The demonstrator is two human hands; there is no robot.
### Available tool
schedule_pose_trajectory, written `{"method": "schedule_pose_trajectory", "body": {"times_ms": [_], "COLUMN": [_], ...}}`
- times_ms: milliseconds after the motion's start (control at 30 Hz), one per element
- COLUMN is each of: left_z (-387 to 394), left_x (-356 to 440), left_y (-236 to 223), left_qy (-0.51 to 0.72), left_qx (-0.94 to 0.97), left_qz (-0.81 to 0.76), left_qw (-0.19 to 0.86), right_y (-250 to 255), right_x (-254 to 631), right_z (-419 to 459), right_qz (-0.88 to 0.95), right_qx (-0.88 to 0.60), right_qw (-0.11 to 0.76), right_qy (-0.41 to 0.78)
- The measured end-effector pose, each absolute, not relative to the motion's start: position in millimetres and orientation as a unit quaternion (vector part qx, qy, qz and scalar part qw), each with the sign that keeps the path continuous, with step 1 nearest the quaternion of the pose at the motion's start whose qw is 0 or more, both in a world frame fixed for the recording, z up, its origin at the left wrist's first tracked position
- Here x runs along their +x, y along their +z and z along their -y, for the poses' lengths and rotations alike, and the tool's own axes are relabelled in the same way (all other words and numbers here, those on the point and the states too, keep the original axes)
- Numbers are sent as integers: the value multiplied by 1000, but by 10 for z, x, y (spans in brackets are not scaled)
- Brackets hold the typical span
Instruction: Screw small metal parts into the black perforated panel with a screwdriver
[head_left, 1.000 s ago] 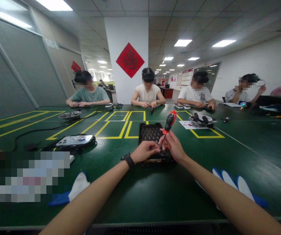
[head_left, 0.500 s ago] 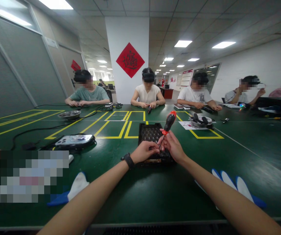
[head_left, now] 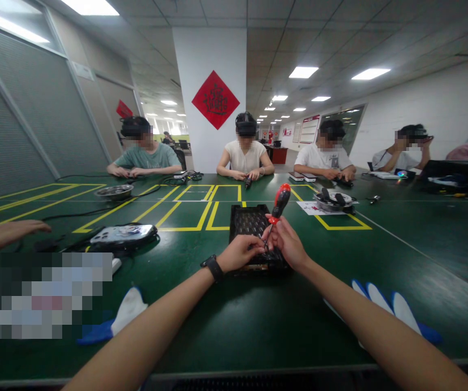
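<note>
My right hand (head_left: pixel 289 244) is closed around the shaft of a red and black screwdriver (head_left: pixel 279 202), whose handle points up and away from me. My left hand (head_left: pixel 240 252), with a black watch at the wrist, has its fingers pinched at the screwdriver's tip; what they hold is too small to make out. Both hands hover over the near end of a black slotted tray (head_left: pixel 249 222) on the green table (head_left: pixel 234 320).
Blue and white gloves lie at the near right (head_left: pixel 389 307) and near left (head_left: pixel 115 317). A phone-like device (head_left: pixel 122 235) with cables sits left. Another person's hand (head_left: pixel 4 234) reaches in at the far left. Several people sit across the table. A metal dish (head_left: pixel 335 201) stands right of the tray.
Another person's hand has come into view at the far left. My own hands and the screwdriver have barely moved.
</note>
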State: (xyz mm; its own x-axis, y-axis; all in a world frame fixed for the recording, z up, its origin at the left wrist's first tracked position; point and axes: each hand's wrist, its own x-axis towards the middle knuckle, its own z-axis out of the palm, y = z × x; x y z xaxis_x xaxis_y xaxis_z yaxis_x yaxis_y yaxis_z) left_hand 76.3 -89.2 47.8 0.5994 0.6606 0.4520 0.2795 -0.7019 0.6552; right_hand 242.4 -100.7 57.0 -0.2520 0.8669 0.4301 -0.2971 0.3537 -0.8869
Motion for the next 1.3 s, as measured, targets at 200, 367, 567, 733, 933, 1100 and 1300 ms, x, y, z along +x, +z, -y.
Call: {"method": "schedule_pose_trajectory", "body": {"times_ms": [200, 367, 567, 733, 933, 1100, 1300], "left_z": [901, 896, 909, 908, 893, 890, 915], "left_x": [765, 770, 754, 757, 773, 759, 757], "left_y": [481, 458, 495, 489, 451, 458, 498], "left_qy": [346, 349, 346, 354, 346, 350, 339], "left_qx": [842, 840, 853, 851, 833, 845, 854], "left_qz": [-304, -317, -281, -278, -340, -305, -287], "left_qw": [279, 268, 270, 271, 265, 265, 270], "right_y": [575, 588, 587, 582, 594, 599, 586], "right_x": [2417, 2413, 2417, 2411, 2407, 2408, 2409], "right_z": [1023, 1034, 1029, 1032, 1042, 1038, 1032], "right_qz": [601, 606, 603, 604, 608, 605, 598], "right_qx": [-237, -241, -238, -240, -242, -236, -237], "right_qw": [566, 566, 561, 567, 572, 567, 567], "right_qy": [511, 504, 515, 507, 495, 507, 514]}}
